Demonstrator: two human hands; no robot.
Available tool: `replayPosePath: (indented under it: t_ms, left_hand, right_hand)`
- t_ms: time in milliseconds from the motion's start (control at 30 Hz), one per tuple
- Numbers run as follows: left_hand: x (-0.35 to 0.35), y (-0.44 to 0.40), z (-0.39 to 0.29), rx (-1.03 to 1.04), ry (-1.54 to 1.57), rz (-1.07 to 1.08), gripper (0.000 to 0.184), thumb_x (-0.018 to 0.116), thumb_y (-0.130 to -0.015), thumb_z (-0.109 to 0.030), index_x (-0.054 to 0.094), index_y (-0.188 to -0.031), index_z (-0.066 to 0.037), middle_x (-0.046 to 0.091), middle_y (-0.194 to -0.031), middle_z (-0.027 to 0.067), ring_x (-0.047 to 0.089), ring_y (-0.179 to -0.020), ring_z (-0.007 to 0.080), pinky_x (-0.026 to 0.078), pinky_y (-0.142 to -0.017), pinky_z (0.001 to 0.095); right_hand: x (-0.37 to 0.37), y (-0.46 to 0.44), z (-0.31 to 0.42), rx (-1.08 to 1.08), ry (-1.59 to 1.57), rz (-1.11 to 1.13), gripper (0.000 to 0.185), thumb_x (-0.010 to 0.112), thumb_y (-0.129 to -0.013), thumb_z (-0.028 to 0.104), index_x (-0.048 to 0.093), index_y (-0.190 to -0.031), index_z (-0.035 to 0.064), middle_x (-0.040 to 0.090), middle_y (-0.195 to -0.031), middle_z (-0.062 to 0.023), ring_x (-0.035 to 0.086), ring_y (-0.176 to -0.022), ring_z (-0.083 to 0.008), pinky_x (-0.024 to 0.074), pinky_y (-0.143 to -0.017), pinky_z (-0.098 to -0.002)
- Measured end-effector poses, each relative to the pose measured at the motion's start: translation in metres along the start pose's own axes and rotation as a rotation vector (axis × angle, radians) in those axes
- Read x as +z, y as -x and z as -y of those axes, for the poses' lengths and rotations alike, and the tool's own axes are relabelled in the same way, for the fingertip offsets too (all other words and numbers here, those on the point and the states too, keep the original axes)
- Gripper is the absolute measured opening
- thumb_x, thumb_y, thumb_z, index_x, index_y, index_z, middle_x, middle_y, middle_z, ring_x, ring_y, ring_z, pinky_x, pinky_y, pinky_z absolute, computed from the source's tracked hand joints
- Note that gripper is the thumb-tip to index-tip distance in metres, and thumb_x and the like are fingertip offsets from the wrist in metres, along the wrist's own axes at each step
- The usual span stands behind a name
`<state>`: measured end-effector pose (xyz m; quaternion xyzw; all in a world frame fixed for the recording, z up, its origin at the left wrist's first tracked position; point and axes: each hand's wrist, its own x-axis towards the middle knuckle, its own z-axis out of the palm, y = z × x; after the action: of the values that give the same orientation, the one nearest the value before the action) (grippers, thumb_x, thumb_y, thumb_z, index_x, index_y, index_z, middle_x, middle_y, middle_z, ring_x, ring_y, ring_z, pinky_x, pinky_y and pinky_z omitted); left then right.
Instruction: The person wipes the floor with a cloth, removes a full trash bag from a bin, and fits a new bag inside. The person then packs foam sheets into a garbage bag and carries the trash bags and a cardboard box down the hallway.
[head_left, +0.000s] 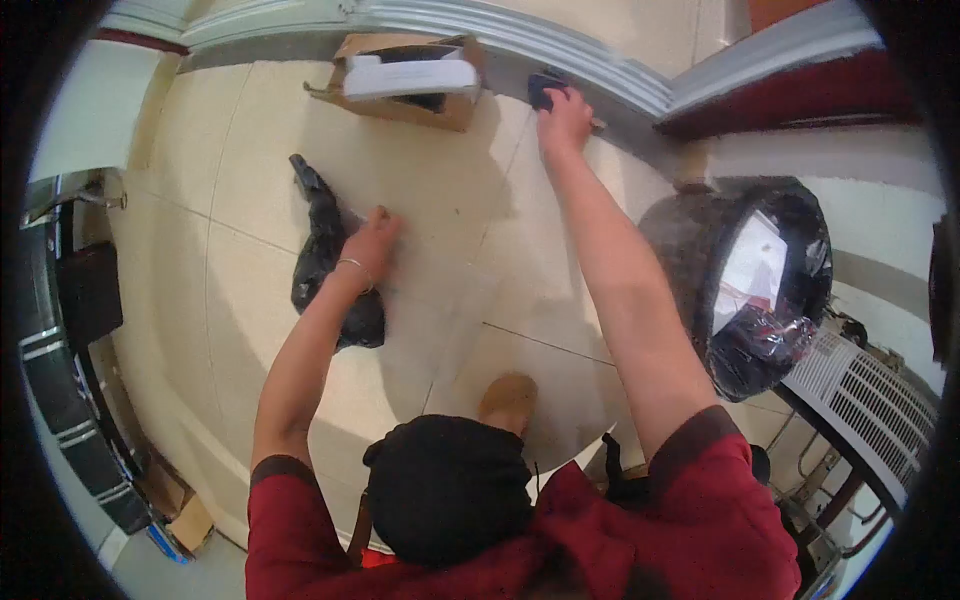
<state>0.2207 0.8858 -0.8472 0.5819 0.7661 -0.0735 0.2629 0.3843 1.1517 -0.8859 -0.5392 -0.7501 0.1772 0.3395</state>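
My left hand (372, 248), with a thin bracelet at the wrist, is low over the tiled floor, its fingers curled together. It is slightly blurred, and anything between the fingertips is too small to name. Beside and partly under that wrist lies a crumpled black plastic bag (318, 245), its narrow twisted end pointing away from me. My right hand (566, 122) reaches far forward to the door sill, its fingers closed around a small dark object (545, 90). The fingers cover part of this object, so its kind is unclear.
An open cardboard box (425, 108) with a white piece (410, 76) in it stands by the sill. On the right is a bin (690, 240) lined with black plastic, holding paper and clear wrap. A metal rack (860, 400) stands behind it; black stacked items (75, 400) line the left.
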Motion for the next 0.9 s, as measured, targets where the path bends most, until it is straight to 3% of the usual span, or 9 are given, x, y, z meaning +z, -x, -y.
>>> replayPosePath:
  t_ms: [100, 233, 333, 533, 633, 700, 733, 800, 900]
  left_hand:
    - [0.001, 0.010, 0.004, -0.042, 0.049, 0.025, 0.041, 0.051, -0.067, 0.001, 0.043, -0.106, -0.008, 0.047, -0.108, 0.0160, 0.052, -0.091, 0.0334, 0.046, -0.072, 0.0391]
    - [0.004, 0.047, 0.027, 0.115, 0.138, -0.111, 0.034, 0.047, -0.068, 0.001, 0.049, -0.100, -0.009, 0.052, -0.095, 0.0131, 0.052, -0.086, 0.0325, 0.045, -0.069, 0.0389]
    - [-0.005, 0.069, 0.028, 0.015, 0.135, 0.000, 0.034, 0.048, -0.068, 0.000, 0.052, -0.099, -0.013, 0.051, -0.096, 0.0115, 0.053, -0.084, 0.0318, 0.045, -0.070, 0.0372]
    - [0.004, 0.084, 0.010, 0.045, 0.123, 0.112, 0.051, 0.061, -0.064, -0.005, 0.043, -0.111, -0.017, 0.039, -0.113, 0.0124, 0.055, -0.084, 0.0317, 0.047, -0.071, 0.0377]
    - [0.018, 0.092, 0.000, -0.005, 0.090, 0.134, 0.046, 0.062, -0.066, -0.009, 0.044, -0.109, -0.013, 0.039, -0.114, 0.0125, 0.053, -0.089, 0.0320, 0.046, -0.072, 0.0379]
    - [0.017, 0.087, -0.005, -0.024, 0.089, 0.081, 0.038, 0.060, -0.070, -0.013, 0.045, -0.105, -0.010, 0.040, -0.114, 0.0126, 0.051, -0.093, 0.0321, 0.046, -0.072, 0.0381]
    - [0.015, 0.085, -0.012, -0.016, 0.119, -0.005, 0.036, 0.059, -0.071, -0.014, 0.046, -0.104, -0.010, 0.041, -0.112, 0.0130, 0.052, -0.091, 0.0322, 0.046, -0.071, 0.0386]
    - [0.010, 0.073, -0.029, 0.034, 0.162, -0.137, 0.023, 0.051, -0.076, -0.014, 0.048, -0.099, -0.009, 0.048, -0.102, 0.0135, 0.054, -0.084, 0.0326, 0.046, -0.067, 0.0402]
    - [0.006, 0.000, -0.047, 0.053, 0.089, -0.191, 0.022, 0.046, -0.081, -0.022, 0.053, -0.097, -0.008, 0.055, -0.092, 0.0139, 0.053, -0.083, 0.0319, 0.044, -0.069, 0.0397]
  right_hand:
    - [0.023, 0.039, -0.003, -0.150, 0.068, 0.295, 0.021, 0.054, -0.071, 0.008, 0.060, -0.091, 0.0148, 0.051, -0.103, -0.0083, 0.044, -0.100, -0.0274, 0.0383, -0.079, -0.0391]
    - [0.020, 0.111, 0.018, -0.402, -0.184, 0.363, 0.025, 0.055, -0.067, 0.009, 0.062, -0.089, 0.0182, 0.052, -0.105, -0.0062, 0.044, -0.101, -0.0242, 0.0337, -0.080, -0.0396]
    - [0.000, 0.133, 0.030, -0.798, -0.154, 0.613, 0.030, 0.056, -0.059, 0.003, 0.063, -0.083, 0.0192, 0.055, -0.099, -0.0011, 0.046, -0.100, -0.0219, 0.0366, -0.076, -0.0354]
    - [-0.099, 0.200, -0.043, -0.643, -0.315, 0.971, 0.027, 0.055, -0.058, 0.001, 0.063, -0.079, 0.0151, 0.055, -0.099, -0.0031, 0.046, -0.100, -0.0237, 0.0370, -0.077, -0.0357]
    - [-0.149, 0.221, -0.068, -0.476, -0.307, 0.906, 0.033, 0.055, -0.057, -0.001, 0.063, -0.086, 0.0122, 0.054, -0.100, -0.0068, 0.046, -0.100, -0.0252, 0.0370, -0.082, -0.0362]
    - [-0.160, 0.217, -0.076, -0.043, -0.288, 0.609, 0.038, 0.052, -0.061, -0.002, 0.060, -0.095, 0.0135, 0.050, -0.104, -0.0090, 0.044, -0.100, -0.0269, 0.0342, -0.085, -0.0378]
    - [-0.160, 0.211, -0.083, -0.052, -0.290, 0.608, 0.038, 0.052, -0.061, -0.002, 0.060, -0.095, 0.0135, 0.050, -0.104, -0.0090, 0.044, -0.100, -0.0269, 0.0342, -0.085, -0.0378]
    - [-0.164, 0.206, -0.089, 0.229, -0.269, 0.348, 0.041, 0.051, -0.061, -0.003, 0.059, -0.099, 0.0115, 0.046, -0.108, -0.0129, 0.043, -0.100, -0.0301, 0.0333, -0.088, -0.0361]
    - [-0.160, 0.208, -0.094, 0.031, -0.144, 0.379, 0.040, 0.054, -0.061, -0.002, 0.059, -0.098, 0.0117, 0.045, -0.108, -0.0117, 0.042, -0.100, -0.0301, 0.0339, -0.088, -0.0353]
